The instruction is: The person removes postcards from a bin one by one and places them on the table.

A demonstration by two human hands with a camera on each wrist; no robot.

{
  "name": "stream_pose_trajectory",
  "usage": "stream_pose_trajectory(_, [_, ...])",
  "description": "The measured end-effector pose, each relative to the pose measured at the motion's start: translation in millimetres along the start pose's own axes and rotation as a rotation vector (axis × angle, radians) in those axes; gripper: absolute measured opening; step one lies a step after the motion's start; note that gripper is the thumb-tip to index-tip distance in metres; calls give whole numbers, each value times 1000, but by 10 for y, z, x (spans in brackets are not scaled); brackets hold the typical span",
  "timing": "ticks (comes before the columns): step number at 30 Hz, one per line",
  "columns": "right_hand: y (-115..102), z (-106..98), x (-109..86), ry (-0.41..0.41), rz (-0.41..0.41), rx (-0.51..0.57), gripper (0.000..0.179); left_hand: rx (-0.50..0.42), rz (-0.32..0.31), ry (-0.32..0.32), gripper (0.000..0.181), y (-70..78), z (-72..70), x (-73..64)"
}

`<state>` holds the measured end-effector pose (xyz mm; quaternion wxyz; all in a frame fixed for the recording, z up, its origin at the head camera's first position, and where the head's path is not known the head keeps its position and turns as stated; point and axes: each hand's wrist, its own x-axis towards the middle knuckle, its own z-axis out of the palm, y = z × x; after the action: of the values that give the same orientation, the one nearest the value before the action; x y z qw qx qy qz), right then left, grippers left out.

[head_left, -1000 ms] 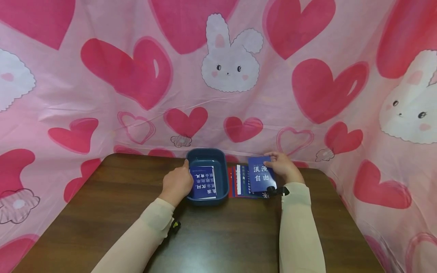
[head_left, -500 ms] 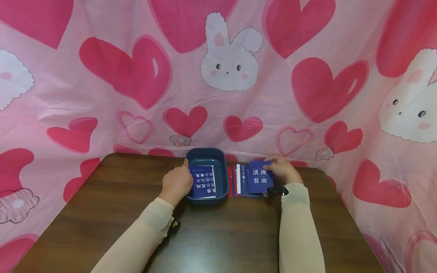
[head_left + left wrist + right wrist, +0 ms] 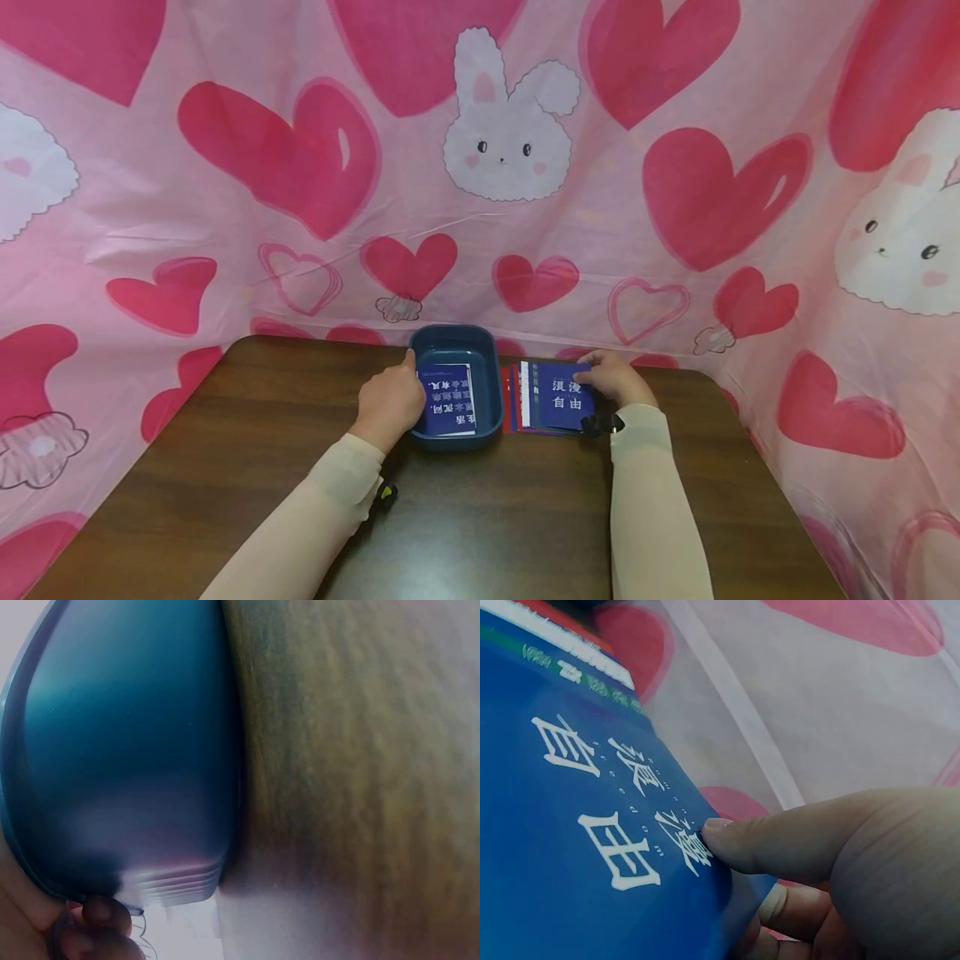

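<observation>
My left hand (image 3: 390,400) grips the left rim of a dark blue plastic bin (image 3: 455,443). In the left wrist view its fingertips (image 3: 106,913) curl at the rim, beside the bin's smooth outer wall (image 3: 142,750). Inside the bin lie blue cards (image 3: 448,404) with white characters and white edges. To the right, my right hand (image 3: 618,379) pinches a blue card (image 3: 561,417) by its far right corner. The thumb (image 3: 780,836) lies on the printed face in the right wrist view, with the other fingers beneath. This card overlaps a spread row of cards (image 3: 525,400).
Red, white, blue and green edges show in the card row, close against the bin's right side. Everything stands near the back of a dark wooden table (image 3: 480,525). Behind it hangs a pink cloth (image 3: 510,225) with hearts and rabbits.
My right hand has brought the blue card slightly down and left, so it now lines up over the card row and covers more of it. The left hand and bin have stayed put.
</observation>
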<state>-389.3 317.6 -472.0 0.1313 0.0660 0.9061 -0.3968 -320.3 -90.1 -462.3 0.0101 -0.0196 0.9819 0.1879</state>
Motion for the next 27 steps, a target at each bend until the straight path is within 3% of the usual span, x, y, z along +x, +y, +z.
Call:
stream_pose_trajectory(7, [-10,44,-18,55,-63,-106,45,0,-3,-2,70,-1,-1,0])
stream_pose_trajectory(19, [41,51,181,86,-77,-179,43,-4,1,6,70,-5,10,-1])
stream_pose_trajectory(27, [16,82,128,106,-100,-192,42,-7,-6,-7,71,-9,14,0])
